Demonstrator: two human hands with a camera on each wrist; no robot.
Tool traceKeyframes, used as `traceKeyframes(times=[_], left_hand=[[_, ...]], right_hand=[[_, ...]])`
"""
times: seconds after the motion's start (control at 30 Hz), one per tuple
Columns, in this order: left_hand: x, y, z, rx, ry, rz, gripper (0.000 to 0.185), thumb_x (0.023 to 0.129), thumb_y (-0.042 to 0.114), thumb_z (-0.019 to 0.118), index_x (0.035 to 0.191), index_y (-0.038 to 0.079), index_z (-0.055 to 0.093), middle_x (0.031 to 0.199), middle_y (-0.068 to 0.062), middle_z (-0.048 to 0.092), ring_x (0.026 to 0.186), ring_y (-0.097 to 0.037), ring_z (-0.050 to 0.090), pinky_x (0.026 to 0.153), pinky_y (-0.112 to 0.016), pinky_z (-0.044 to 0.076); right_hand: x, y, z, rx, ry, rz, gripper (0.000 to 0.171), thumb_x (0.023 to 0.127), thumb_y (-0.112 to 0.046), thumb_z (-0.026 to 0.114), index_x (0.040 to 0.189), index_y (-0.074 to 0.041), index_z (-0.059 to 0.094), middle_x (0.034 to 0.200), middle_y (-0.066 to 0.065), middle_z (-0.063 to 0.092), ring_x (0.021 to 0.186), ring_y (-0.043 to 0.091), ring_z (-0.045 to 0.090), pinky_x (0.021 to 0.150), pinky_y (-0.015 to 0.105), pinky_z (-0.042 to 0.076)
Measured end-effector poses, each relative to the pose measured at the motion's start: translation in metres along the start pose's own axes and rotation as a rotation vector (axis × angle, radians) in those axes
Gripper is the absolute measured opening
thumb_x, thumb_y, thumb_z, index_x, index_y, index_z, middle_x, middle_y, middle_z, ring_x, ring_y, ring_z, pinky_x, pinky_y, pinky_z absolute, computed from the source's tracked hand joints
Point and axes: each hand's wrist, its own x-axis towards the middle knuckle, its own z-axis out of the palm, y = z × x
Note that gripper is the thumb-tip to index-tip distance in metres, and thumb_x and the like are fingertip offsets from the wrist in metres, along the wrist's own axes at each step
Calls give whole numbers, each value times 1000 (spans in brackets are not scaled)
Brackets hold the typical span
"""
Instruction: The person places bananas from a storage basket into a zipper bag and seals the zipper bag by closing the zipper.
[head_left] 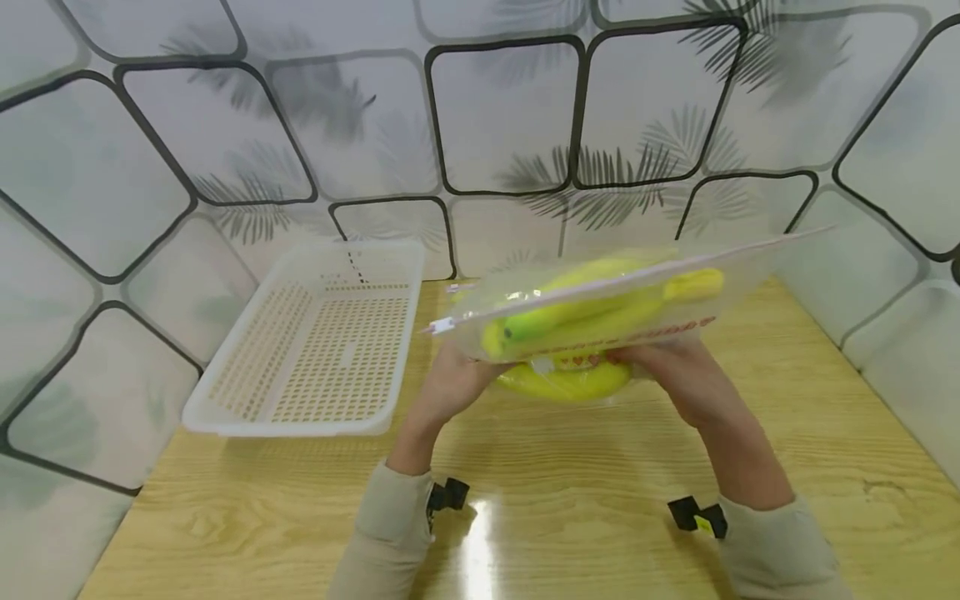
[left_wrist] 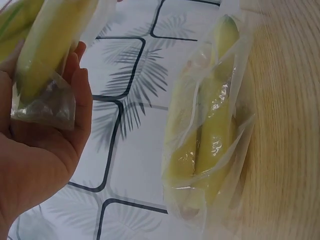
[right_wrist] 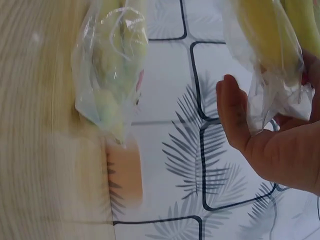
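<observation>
A clear zip bag of yellow bananas (head_left: 585,312) with red print is held up over the table between both hands. My left hand (head_left: 465,379) grips its left end, the fingers curved beneath the plastic and the banana tip. At the other end my right hand (head_left: 678,371) holds the bag, thumb against the plastic. The white zip strip with its slider runs along the side nearer the top. A second bag of bananas (left_wrist: 210,130) lies on the table by the wall, seen in both wrist views; in the head view the held bag mostly hides it.
To the left stands a white perforated plastic basket (head_left: 300,429) with no contents showing. The wood-grain table (head_left: 570,500) reaches back to walls (head_left: 510,117) covered in a dark-lined leaf pattern. Those walls close off the back and both sides.
</observation>
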Motion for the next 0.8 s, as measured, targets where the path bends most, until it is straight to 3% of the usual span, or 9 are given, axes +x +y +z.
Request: traceKeyframes(times=[0.03,0.13,0.27,0.37,0.43,0.53,0.57,0.63,0.8], left_hand=[[0,0,0,-7,-7,-7,33,95,18,69,127,14,64,118,1,67,110,-14,63,96,-39,51],[-4,1,0,-5,-25,-76,42,95,37,67,130,14,63,88,4,66,73,-9,60,70,-29,52],[-7,1,0,-15,-49,-141,69,85,68,61,121,9,66,56,4,38,46,-11,25,46,-26,29],[-8,1,0,-41,-52,-143,75,82,73,60,119,7,66,59,3,39,48,-10,26,47,-26,29],[-8,1,1,-57,-54,-123,71,85,67,61,127,10,63,69,3,51,53,-8,35,51,-25,36],[-6,5,4,-79,-48,-66,61,92,51,65,140,15,52,103,0,65,81,-9,59,75,-29,51],[-5,6,6,-79,-37,-52,60,93,47,65,143,17,47,115,0,64,94,-10,61,84,-31,51],[-4,11,9,-58,16,-49,51,97,44,60,138,16,46,119,-2,62,104,-12,60,90,-34,51],[-3,15,21,-58,216,-133,41,104,45,46,115,5,54,87,-13,66,67,-14,65,59,-31,55]], right_hand=[[0,-1,-1,-17,-11,-2,27,97,-6,63,124,-8,62,115,1,68,97,14,67,76,29,57],[-1,-2,-4,-62,-31,-12,31,98,-6,61,128,-10,58,120,0,66,101,11,65,81,24,54],[-1,-2,-3,-24,-9,-27,31,100,-6,56,131,-9,52,119,2,65,99,11,66,81,24,55],[0,0,0,46,40,-21,26,101,-7,55,127,-6,52,110,2,70,91,12,69,76,25,57],[1,0,2,69,73,-15,20,101,-10,56,121,-3,56,101,2,73,84,12,71,71,24,58],[2,-1,5,88,137,-1,20,100,-12,58,119,-6,58,94,1,74,77,12,72,66,25,58],[3,-2,7,81,158,3,22,100,-13,60,120,-6,58,94,1,73,77,12,71,65,26,58],[3,-4,9,34,191,21,27,99,-16,61,124,-5,57,98,2,71,78,12,71,66,26,58],[-2,-11,14,-202,205,83,41,98,-29,64,125,1,57,105,1,65,87,9,66,73,22,56]])
